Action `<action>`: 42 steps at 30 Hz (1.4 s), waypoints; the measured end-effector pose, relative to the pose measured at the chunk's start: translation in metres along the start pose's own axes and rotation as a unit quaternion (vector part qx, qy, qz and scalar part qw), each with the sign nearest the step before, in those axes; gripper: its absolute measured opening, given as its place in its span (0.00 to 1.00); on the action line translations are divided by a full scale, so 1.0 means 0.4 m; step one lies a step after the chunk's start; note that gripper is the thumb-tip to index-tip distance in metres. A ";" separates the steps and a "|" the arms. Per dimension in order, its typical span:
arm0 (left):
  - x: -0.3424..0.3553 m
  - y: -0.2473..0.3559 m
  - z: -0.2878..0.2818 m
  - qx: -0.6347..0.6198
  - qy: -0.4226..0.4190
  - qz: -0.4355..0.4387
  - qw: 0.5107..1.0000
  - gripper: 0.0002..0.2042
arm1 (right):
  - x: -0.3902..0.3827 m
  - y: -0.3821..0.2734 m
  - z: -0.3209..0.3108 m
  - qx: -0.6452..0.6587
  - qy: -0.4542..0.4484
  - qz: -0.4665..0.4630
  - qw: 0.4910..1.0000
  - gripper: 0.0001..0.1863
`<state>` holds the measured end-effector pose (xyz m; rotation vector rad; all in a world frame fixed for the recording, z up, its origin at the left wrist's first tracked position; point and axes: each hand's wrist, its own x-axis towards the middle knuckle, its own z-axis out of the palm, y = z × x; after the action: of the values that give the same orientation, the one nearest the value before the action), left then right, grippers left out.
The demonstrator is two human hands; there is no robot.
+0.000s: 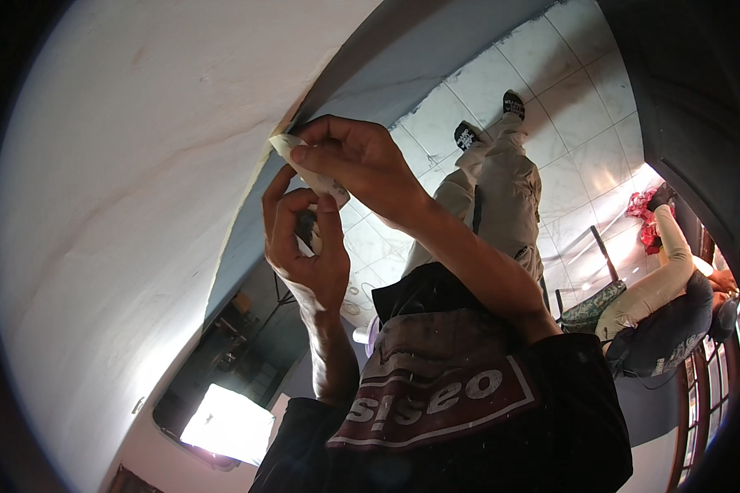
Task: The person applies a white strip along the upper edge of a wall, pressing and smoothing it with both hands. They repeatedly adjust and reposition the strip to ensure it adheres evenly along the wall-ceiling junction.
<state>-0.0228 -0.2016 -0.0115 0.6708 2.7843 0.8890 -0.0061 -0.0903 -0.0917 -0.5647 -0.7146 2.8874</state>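
A short cream strip of masking tape (306, 171) stretches between my two hands, close to the line where the white wall (140, 164) meets a grey band (370, 62). My right hand (358, 156) is closed, pinching the upper part of the strip by the wall. Below it, my left hand (304, 242) is closed too, its thumb and fingertips on the strip's lower end. Something pale and dark shows in the gap between the left fingers; I cannot tell whether it is the tape's roll.
White tiles (543, 57) cover the floor under my feet. At the right, another person (666, 320) in a dark top and cream trousers sits by a patterned chair (588, 304), near a red cloth (643, 215). A bright panel (226, 419) glows at the lower left.
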 end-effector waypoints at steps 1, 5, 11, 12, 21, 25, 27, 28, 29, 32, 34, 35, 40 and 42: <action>-0.001 -0.002 0.001 0.002 0.000 0.006 1.000 0.03 | 0.000 0.001 -0.002 -0.004 -0.001 0.000 1.000 0.17; -0.014 -0.003 0.012 -0.012 -0.006 0.001 1.000 0.03 | -0.004 0.003 -0.022 -0.027 -0.006 0.026 0.999 0.17; -0.071 -0.026 -0.011 -0.009 -0.023 -0.048 0.999 0.04 | -0.044 0.032 -0.029 -0.044 -0.024 0.063 0.997 0.19; -0.080 -0.029 -0.012 -0.016 -0.023 -0.049 0.998 0.04 | -0.052 0.033 -0.028 -0.043 -0.030 0.065 0.997 0.18; -0.187 -0.091 -0.017 -0.096 -0.045 -0.008 0.994 0.19 | -0.168 0.023 -0.071 -0.061 -0.014 0.037 0.997 0.10; -0.209 -0.091 -0.019 -0.182 -0.042 -0.022 0.982 0.34 | -0.237 -0.031 -0.092 -0.039 0.083 -0.009 0.996 0.07; -0.235 -0.098 -0.005 -0.250 -0.038 -0.039 0.967 0.37 | -0.276 -0.055 -0.093 -0.076 0.108 -0.027 0.991 0.07; -0.238 -0.097 0.000 -0.309 -0.046 -0.058 0.948 0.37 | -0.280 -0.058 -0.093 -0.068 0.108 -0.041 0.991 0.07; -0.240 -0.098 0.006 -0.365 -0.055 -0.077 0.926 0.37 | -0.286 -0.062 -0.089 -0.057 0.118 -0.062 0.989 0.07; -0.235 -0.110 0.030 -0.552 -0.050 -0.154 0.818 0.37 | -0.301 -0.072 -0.068 -0.055 0.129 -0.138 0.980 0.07; -0.224 -0.105 0.048 -0.590 -0.025 -0.189 0.785 0.36 | -0.316 -0.083 -0.042 -0.117 0.093 -0.188 0.971 0.07; -0.219 -0.100 0.055 -0.585 -0.007 -0.201 0.786 0.36 | -0.324 -0.094 -0.015 -0.147 0.073 -0.213 0.963 0.07; -0.166 -0.024 0.012 -0.744 -0.055 -0.127 0.654 0.30 | -0.402 -0.118 0.083 -0.338 -0.029 -0.322 0.884 0.13; -0.163 -0.024 -0.005 -0.689 -0.048 -0.113 0.715 0.30 | -0.429 -0.142 0.113 -0.402 -0.051 -0.352 0.844 0.14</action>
<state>0.0311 -0.2393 -0.0156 0.0544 1.2845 2.2232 0.1362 -0.0930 0.0284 -0.1278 -1.7293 1.8561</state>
